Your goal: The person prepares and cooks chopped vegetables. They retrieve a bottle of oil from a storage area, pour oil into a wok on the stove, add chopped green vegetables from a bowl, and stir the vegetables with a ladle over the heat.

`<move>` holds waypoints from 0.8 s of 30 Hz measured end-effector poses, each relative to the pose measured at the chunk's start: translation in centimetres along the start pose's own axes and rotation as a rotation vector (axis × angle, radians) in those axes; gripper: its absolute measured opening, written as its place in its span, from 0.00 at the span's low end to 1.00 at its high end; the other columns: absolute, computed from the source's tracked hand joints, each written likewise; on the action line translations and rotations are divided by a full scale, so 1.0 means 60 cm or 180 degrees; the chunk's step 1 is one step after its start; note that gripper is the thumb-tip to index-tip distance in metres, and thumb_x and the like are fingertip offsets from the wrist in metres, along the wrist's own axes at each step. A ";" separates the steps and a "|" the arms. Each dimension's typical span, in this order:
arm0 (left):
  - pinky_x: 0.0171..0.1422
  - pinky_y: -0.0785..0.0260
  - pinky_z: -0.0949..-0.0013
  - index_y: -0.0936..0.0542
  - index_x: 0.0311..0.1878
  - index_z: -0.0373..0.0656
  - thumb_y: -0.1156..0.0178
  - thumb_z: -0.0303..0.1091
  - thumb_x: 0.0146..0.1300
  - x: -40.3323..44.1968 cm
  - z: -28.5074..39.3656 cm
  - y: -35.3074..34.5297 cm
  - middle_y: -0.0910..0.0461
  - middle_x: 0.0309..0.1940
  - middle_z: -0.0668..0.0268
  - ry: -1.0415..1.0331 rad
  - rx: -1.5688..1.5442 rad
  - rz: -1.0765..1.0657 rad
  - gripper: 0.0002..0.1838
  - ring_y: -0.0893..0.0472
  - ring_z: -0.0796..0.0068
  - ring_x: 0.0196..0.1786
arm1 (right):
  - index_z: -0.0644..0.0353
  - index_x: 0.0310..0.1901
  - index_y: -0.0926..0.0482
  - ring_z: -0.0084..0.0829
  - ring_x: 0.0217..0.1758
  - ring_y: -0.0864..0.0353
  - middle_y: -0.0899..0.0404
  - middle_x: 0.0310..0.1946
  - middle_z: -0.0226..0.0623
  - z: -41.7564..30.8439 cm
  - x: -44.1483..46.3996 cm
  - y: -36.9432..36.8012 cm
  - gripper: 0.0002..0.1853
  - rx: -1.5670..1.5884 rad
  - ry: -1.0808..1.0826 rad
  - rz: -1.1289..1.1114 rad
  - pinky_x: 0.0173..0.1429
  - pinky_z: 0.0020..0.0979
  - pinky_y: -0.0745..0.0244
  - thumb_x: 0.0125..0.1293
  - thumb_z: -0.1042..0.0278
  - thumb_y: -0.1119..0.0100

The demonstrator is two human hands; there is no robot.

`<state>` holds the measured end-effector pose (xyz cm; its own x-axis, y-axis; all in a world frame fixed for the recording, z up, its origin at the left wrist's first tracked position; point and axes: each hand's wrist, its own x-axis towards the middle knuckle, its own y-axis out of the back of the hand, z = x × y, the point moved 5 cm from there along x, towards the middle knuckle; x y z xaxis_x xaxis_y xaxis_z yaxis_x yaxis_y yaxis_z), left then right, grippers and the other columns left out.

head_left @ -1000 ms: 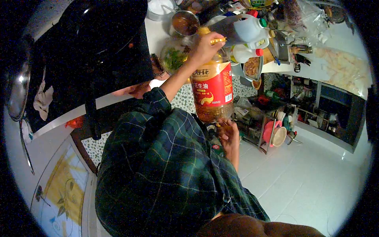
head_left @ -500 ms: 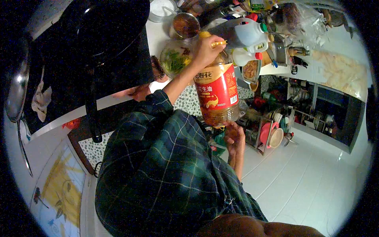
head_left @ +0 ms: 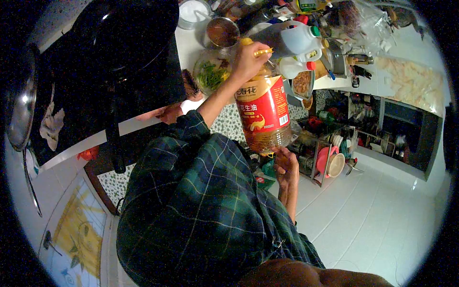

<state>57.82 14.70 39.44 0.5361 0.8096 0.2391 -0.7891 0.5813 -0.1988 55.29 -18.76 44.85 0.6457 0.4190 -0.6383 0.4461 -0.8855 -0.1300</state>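
Note:
A large clear plastic bottle of cooking oil (head_left: 262,107), with a red and gold label, is held in front of my body. Its yellow cap (head_left: 246,42) points up and away from me. My left hand (head_left: 252,62) is closed around the yellow handle by the bottle's neck. At the bottle's base, my right hand (head_left: 287,165) has its fingers curled up against the bottom; part of that contact is hidden. Just beyond my left hand, a glass bowl (head_left: 210,71) holds chopped greens. A metal pot (head_left: 223,32) with brownish contents stands farther back.
On the left is a dark stovetop with a black wok (head_left: 129,33), its handle jutting toward me. Jugs with a green cap (head_left: 306,39) and a red cap (head_left: 294,68) stand behind the bottle. A rack (head_left: 319,165) with pink basins stands low on the right.
The bottle and both hands keep nearly the same pose. My right hand has shifted very slightly at the base, and the whole view has moved a little.

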 end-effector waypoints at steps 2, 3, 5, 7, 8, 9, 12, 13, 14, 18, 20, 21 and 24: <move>0.44 0.29 0.70 0.22 0.39 0.36 0.38 0.31 0.54 -0.003 0.002 -0.001 0.19 0.34 0.59 0.0099 -0.0069 0.0047 0.11 0.20 0.71 0.38 | 0.66 0.48 0.30 0.14 0.20 0.38 0.25 0.43 0.43 -0.004 -0.006 -0.005 0.22 0.0027 0.0026 0.0085 0.16 0.11 0.45 0.58 0.56 0.48; 0.44 0.29 0.70 0.22 0.39 0.36 0.38 0.31 0.54 -0.003 0.002 -0.002 0.19 0.34 0.59 0.0097 -0.0069 0.0044 0.11 0.20 0.71 0.38 | 0.67 0.48 0.31 0.14 0.20 0.39 0.24 0.43 0.44 -0.006 -0.009 -0.007 0.22 0.0046 0.0047 0.0161 0.16 0.11 0.45 0.58 0.58 0.49; 0.44 0.28 0.70 0.22 0.38 0.36 0.38 0.31 0.53 -0.005 0.001 -0.005 0.19 0.33 0.59 0.0139 -0.0398 0.0059 0.11 0.20 0.71 0.37 | 0.67 0.48 0.31 0.14 0.19 0.39 0.25 0.43 0.44 -0.009 -0.016 -0.014 0.21 0.0095 0.0029 0.0157 0.15 0.12 0.45 0.58 0.59 0.49; 0.43 0.29 0.71 0.21 0.38 0.38 0.38 0.33 0.54 -0.003 -0.007 -0.007 0.19 0.32 0.62 0.0081 -0.0253 0.0093 0.11 0.21 0.74 0.36 | 0.67 0.49 0.31 0.14 0.19 0.39 0.25 0.43 0.45 -0.011 -0.019 -0.014 0.21 0.0136 0.0025 0.0163 0.15 0.12 0.45 0.58 0.60 0.49; 0.42 0.30 0.72 0.20 0.39 0.40 0.37 0.34 0.54 -0.002 -0.009 -0.007 0.19 0.32 0.65 0.0035 -0.0093 0.0143 0.11 0.22 0.77 0.34 | 0.67 0.49 0.31 0.14 0.19 0.39 0.24 0.43 0.45 -0.012 -0.019 -0.012 0.21 0.0152 -0.0021 0.0149 0.15 0.12 0.46 0.58 0.61 0.49; 0.42 0.30 0.72 0.20 0.39 0.40 0.37 0.34 0.54 -0.001 -0.006 -0.007 0.19 0.32 0.65 0.0035 -0.0094 0.0143 0.11 0.22 0.77 0.34 | 0.67 0.49 0.31 0.15 0.19 0.39 0.24 0.42 0.45 -0.011 -0.018 -0.011 0.21 0.0170 -0.0071 0.0135 0.15 0.12 0.46 0.58 0.62 0.48; 0.42 0.30 0.73 0.21 0.39 0.40 0.37 0.34 0.54 -0.003 -0.001 -0.006 0.19 0.32 0.66 -0.0025 -0.0204 0.0132 0.11 0.22 0.78 0.35 | 0.67 0.49 0.30 0.14 0.19 0.39 0.24 0.42 0.44 -0.008 -0.019 -0.011 0.20 0.0210 0.0024 0.0259 0.14 0.12 0.47 0.57 0.63 0.48; 0.43 0.29 0.72 0.21 0.38 0.38 0.38 0.32 0.54 -0.002 -0.002 -0.007 0.19 0.32 0.63 0.0008 -0.0286 0.0119 0.10 0.21 0.75 0.36 | 0.67 0.49 0.30 0.14 0.19 0.39 0.24 0.42 0.44 -0.010 -0.022 -0.015 0.20 0.0210 0.0026 0.0264 0.14 0.12 0.47 0.57 0.63 0.48; 0.43 0.28 0.71 0.21 0.37 0.36 0.38 0.31 0.53 -0.001 0.000 -0.007 0.19 0.32 0.60 0.0038 -0.0367 0.0106 0.10 0.19 0.73 0.37 | 0.67 0.48 0.30 0.14 0.19 0.39 0.24 0.42 0.44 -0.016 -0.029 -0.026 0.20 0.0134 -0.0012 0.0308 0.14 0.12 0.47 0.57 0.64 0.49; 0.43 0.28 0.71 0.22 0.37 0.36 0.39 0.31 0.53 -0.002 0.006 -0.003 0.19 0.32 0.60 0.0022 -0.0405 0.0121 0.10 0.20 0.72 0.37 | 0.67 0.48 0.31 0.14 0.19 0.39 0.25 0.43 0.43 -0.014 -0.031 -0.019 0.19 0.0193 0.0095 0.0150 0.14 0.12 0.47 0.57 0.64 0.49; 0.43 0.30 0.74 0.21 0.40 0.38 0.38 0.33 0.56 -0.001 0.002 -0.007 0.20 0.33 0.66 -0.0001 -0.0670 0.0073 0.11 0.23 0.79 0.36 | 0.67 0.48 0.31 0.14 0.19 0.39 0.25 0.43 0.44 -0.016 -0.033 -0.018 0.19 0.0145 0.0152 0.0183 0.14 0.12 0.47 0.57 0.64 0.49; 0.43 0.30 0.74 0.21 0.40 0.38 0.38 0.33 0.56 0.001 0.002 -0.007 0.20 0.33 0.66 -0.0005 -0.0676 0.0069 0.11 0.23 0.79 0.36 | 0.67 0.49 0.31 0.14 0.19 0.39 0.25 0.43 0.44 -0.017 -0.034 -0.018 0.20 0.0093 0.0200 0.0214 0.14 0.11 0.47 0.58 0.64 0.48; 0.42 0.28 0.71 0.22 0.39 0.36 0.39 0.29 0.54 0.001 0.013 -0.003 0.19 0.34 0.60 -0.0079 -0.0532 0.0098 0.10 0.20 0.73 0.37 | 0.68 0.49 0.31 0.13 0.19 0.38 0.25 0.44 0.45 -0.024 -0.049 -0.041 0.20 0.0075 0.0222 0.0167 0.14 0.11 0.46 0.58 0.64 0.48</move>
<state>57.74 14.60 40.23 0.5033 0.8261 0.2534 -0.7431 0.5635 -0.3611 53.20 -17.54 48.16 0.7097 0.3842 -0.5905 0.3963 -0.9107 -0.1163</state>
